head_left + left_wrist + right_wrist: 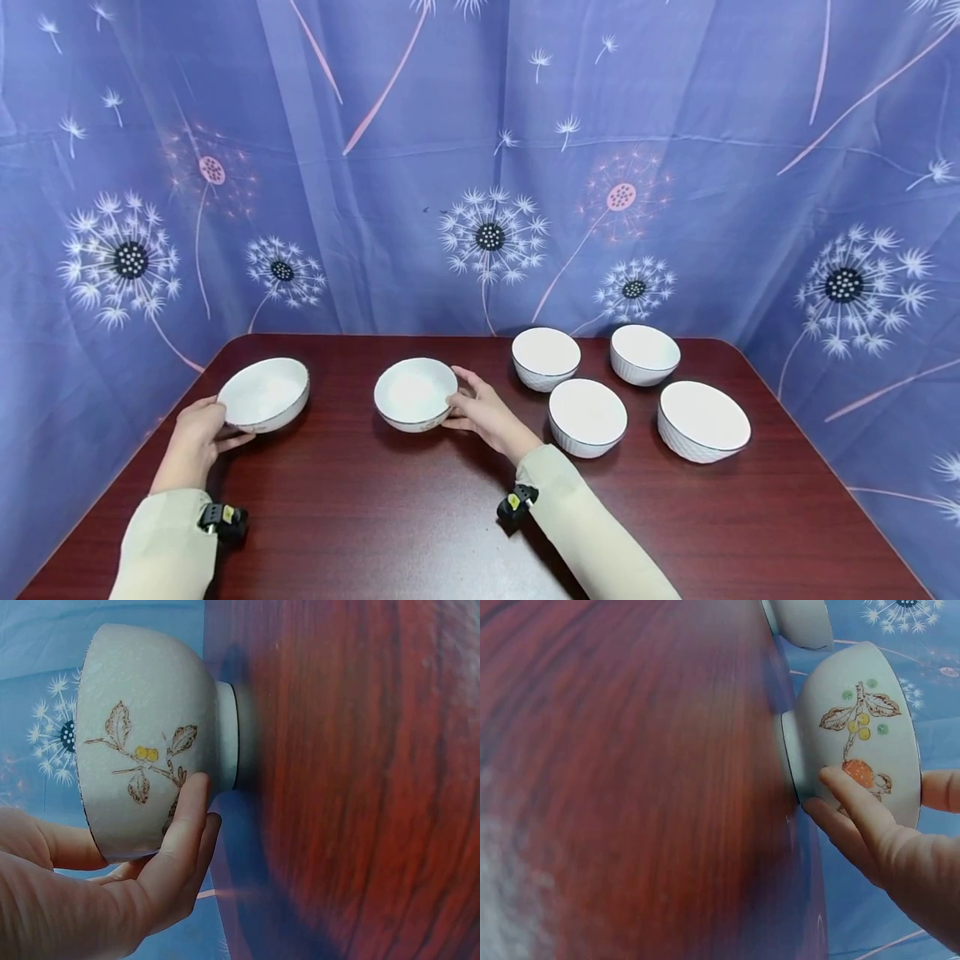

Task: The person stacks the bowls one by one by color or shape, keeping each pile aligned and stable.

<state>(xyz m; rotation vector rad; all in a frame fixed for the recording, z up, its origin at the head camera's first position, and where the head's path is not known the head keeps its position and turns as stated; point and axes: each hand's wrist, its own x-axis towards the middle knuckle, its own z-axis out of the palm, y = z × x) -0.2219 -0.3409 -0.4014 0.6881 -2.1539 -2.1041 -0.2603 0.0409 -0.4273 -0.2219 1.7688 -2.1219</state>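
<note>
At the table's left, the left hand [197,435] grips a white bowl [264,392], thumb at the rim and fingers under its side. In the left wrist view that bowl [142,697] shows brown leaves and yellow berries, with the left hand [127,892] around its lower side. Nearer the middle, the right hand [487,414] pinches the right edge of a smaller-looking white bowl [415,392]. The right wrist view shows this bowl [840,690] with an orange fruit and leaf pattern, the right hand [900,855] holding its wall. Both bowls are upright.
Right of the right hand stand several white bowls with ribbed or textured sides: two at the back [546,354] [645,352], two nearer [587,412] [701,417]. The dark red table [360,517] meets a blue dandelion curtain [420,250] behind.
</note>
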